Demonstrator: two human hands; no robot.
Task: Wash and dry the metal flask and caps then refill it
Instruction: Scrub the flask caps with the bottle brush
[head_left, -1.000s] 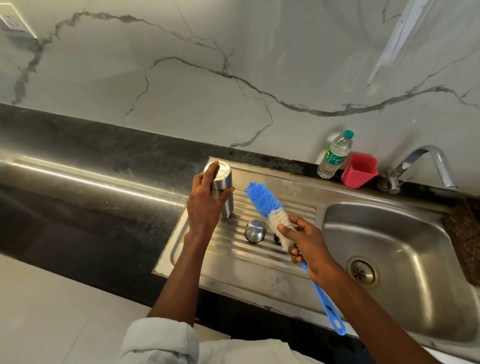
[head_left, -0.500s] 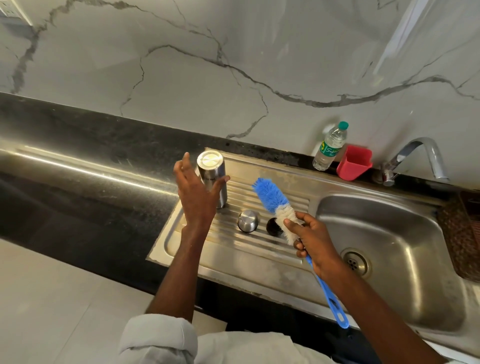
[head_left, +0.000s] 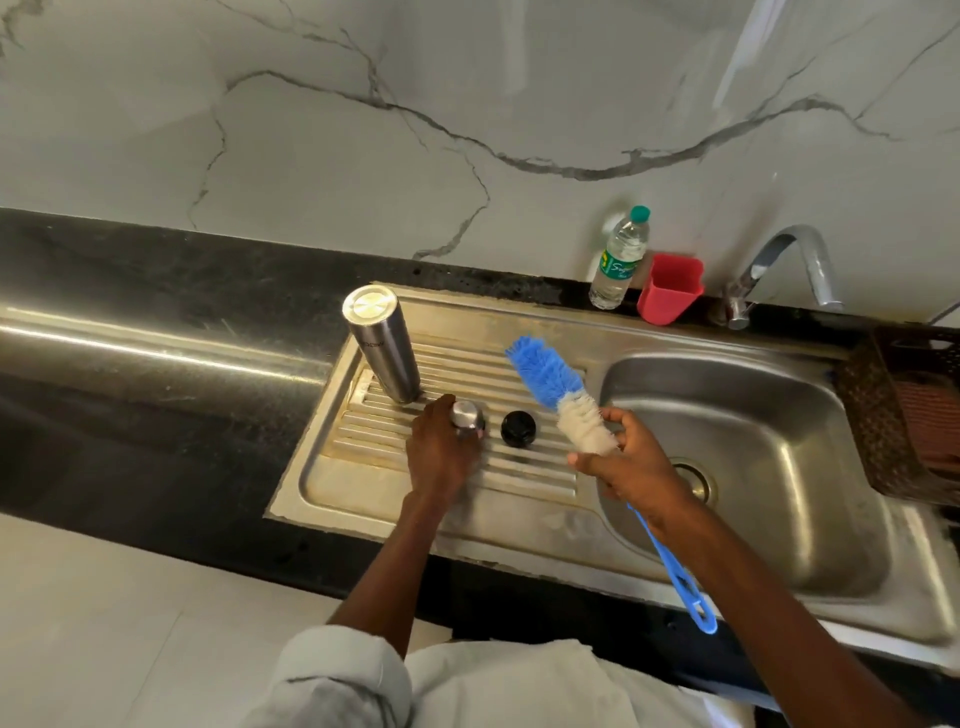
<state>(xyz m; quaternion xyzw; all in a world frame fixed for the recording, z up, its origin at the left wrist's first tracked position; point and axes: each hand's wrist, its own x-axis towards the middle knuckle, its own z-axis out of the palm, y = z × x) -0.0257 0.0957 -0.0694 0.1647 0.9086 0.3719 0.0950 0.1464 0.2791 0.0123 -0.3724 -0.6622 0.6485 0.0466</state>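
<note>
In the head view, the metal flask (head_left: 383, 345) is stood inverted on the ribbed draining board (head_left: 519, 488) left of centre, with the black inner cap (head_left: 518, 427) set just right of the steel cap (head_left: 467, 414). The steel cap is gripped by the curled fingers of the left hand (head_left: 441, 457). The blue bottle brush (head_left: 563, 392) is held by its handle in the right hand (head_left: 636, 475), bristles raised toward upper centre, beside the sink basin (head_left: 810, 467).
</note>
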